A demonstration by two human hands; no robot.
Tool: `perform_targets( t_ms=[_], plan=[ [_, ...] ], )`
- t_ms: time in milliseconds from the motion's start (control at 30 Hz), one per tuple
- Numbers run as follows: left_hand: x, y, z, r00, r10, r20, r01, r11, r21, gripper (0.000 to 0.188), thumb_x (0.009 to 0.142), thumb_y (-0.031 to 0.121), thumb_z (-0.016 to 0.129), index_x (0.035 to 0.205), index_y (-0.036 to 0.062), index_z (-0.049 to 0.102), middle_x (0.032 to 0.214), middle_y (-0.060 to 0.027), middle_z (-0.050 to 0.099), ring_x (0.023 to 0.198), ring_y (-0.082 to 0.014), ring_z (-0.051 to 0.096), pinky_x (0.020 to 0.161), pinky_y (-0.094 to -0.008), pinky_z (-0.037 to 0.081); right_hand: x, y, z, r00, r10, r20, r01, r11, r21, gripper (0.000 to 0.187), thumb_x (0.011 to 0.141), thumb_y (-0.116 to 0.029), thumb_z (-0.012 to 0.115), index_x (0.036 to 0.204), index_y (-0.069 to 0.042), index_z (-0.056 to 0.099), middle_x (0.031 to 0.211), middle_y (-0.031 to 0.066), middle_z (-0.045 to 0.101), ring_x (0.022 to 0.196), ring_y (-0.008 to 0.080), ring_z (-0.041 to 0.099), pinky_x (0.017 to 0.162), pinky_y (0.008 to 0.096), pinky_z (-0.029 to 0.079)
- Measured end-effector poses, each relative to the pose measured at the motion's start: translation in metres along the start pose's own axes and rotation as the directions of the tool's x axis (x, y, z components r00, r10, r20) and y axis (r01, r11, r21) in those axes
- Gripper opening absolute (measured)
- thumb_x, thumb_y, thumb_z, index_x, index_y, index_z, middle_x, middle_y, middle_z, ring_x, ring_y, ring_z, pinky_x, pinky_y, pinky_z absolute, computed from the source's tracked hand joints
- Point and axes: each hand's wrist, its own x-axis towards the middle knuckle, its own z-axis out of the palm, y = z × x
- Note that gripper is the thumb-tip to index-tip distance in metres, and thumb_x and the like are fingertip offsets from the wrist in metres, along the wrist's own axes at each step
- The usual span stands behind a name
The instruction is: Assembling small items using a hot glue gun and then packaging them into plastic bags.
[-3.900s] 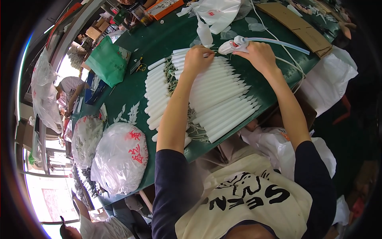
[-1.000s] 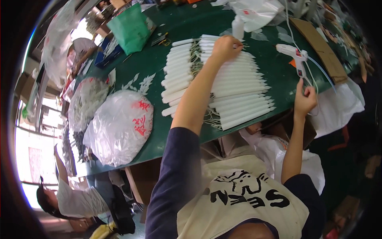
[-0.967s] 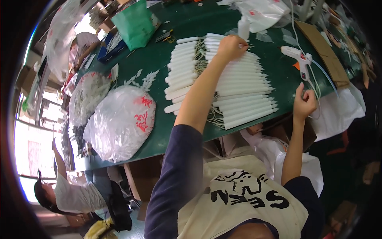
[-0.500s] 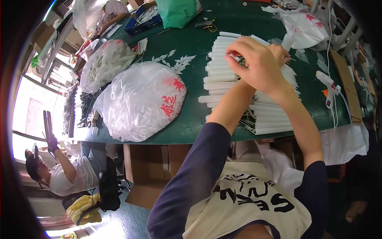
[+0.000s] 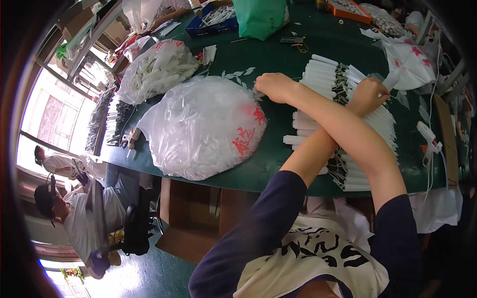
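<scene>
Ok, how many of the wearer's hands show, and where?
2: left hand over the white sticks; right hand to its left, by the white leaves. Neither is hidden.

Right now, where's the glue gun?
Head view, far right: the white glue gun lies on the green table, between the white candle-shaped sticks and the brown cardboard strip.

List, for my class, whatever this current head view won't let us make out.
In the head view:
Right hand: curled fingers hide whether it grips any of the white leaf-shaped pieces.
Left hand: fingers mostly hide anything it holds.
White candle-shaped sticks: some lie hidden beneath the crossed forearms.
Green bag: cut off by the top edge.
</scene>
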Motion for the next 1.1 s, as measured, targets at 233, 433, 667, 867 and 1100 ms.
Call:
perform_targets(
  t_ms=[233,433,667,867,1100],
  plan=[
    [-0.005,0.002,-0.007,1.0,-0.021,0.005,0.021,0.999,0.04,0.009,0.064,0.014,0.069,0.071,0.0076,0.069,0.074,-0.0097,0.063,0.074,-0.0271,0.058,0.069,-0.0358,0.046,-0.003,-0.003,0.005,0.996,0.057,0.063,-0.064,0.991,0.118,0.013,0.072,0.003,0.054,0.082,-0.003,0.059,0.09,0.0141,0.057,0.09,0.0305,0.057,0.074,0.0377,0.047],
    [-0.01,0.007,-0.001,0.998,-0.003,0.059,-0.001,0.999,0.054,0.009,0.064,0.012,0.069,0.07,0.0064,0.068,0.074,-0.0096,0.063,0.074,-0.0272,0.058,0.069,-0.0365,0.046,-0.024,-0.002,-0.014,0.974,0.207,0.091,-0.224,0.936,0.272,0.015,0.075,0.002,0.054,0.088,-0.003,0.058,0.094,0.0151,0.057,0.092,0.0322,0.056,0.078,0.0379,0.046],
    [0.006,0.007,0.01,0.968,-0.1,0.232,0.091,0.995,0.05,0.009,0.069,0.017,0.066,0.071,0.0087,0.068,0.077,-0.0102,0.063,0.082,-0.028,0.058,0.074,-0.0391,0.044,-0.125,0.016,-0.112,0.884,0.328,-0.333,-0.119,0.848,0.517,0.012,0.075,-0.003,0.056,0.086,-0.001,0.058,0.083,0.014,0.055,0.077,0.0289,0.056,0.067,0.0338,0.046],
    [0.003,-0.008,0.016,0.989,-0.066,0.13,0.065,0.998,0.008,0.011,0.071,0.019,0.065,0.072,0.0086,0.068,0.076,-0.0101,0.062,0.077,-0.0289,0.058,0.07,-0.0379,0.046,-0.244,0.024,-0.149,0.671,0.634,-0.384,-0.229,0.67,0.707,0.013,0.077,-0.003,0.063,0.087,0.0,0.055,0.081,0.0024,0.056,0.074,0.0085,0.056,0.072,0.0217,0.046],
    [0.006,-0.001,0.01,0.968,-0.024,0.251,-0.027,0.98,0.197,0.013,0.073,0.019,0.067,0.079,0.0083,0.069,0.081,-0.0086,0.065,0.076,-0.0262,0.06,0.066,-0.0346,0.047,-0.323,0.062,-0.107,0.31,0.814,-0.492,-0.45,0.581,0.678,0.016,0.077,-0.005,0.066,0.088,0.001,0.057,0.077,0.0028,0.06,0.07,0.0069,0.057,0.063,0.0205,0.046]
  ],
)
